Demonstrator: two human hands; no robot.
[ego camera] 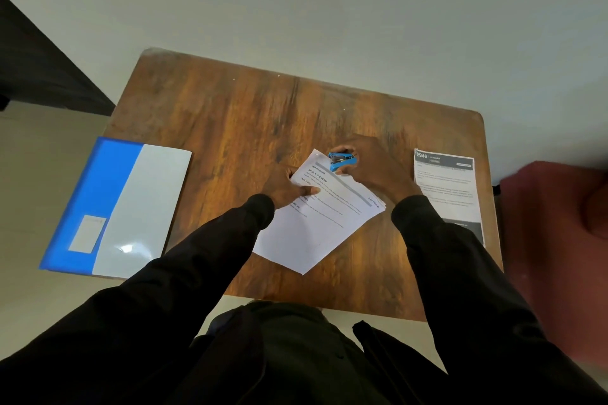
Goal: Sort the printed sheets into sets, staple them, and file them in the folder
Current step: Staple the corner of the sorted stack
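Observation:
A set of white printed sheets [320,217] lies tilted in the middle of the wooden table [250,108]. My left hand [288,187] presses flat on the set's left edge, thumb on the paper. My right hand [375,168] grips a small blue stapler [342,161] whose jaws sit over the set's far corner. A second printed set [447,194] with a dark header lies at the table's right edge. The blue and white folder [121,204] lies closed at the left, overhanging the table's edge.
A dark red seat [556,223] stands just right of the table. A dark piece of furniture [39,69] is at the far left. The pale floor surrounds the table.

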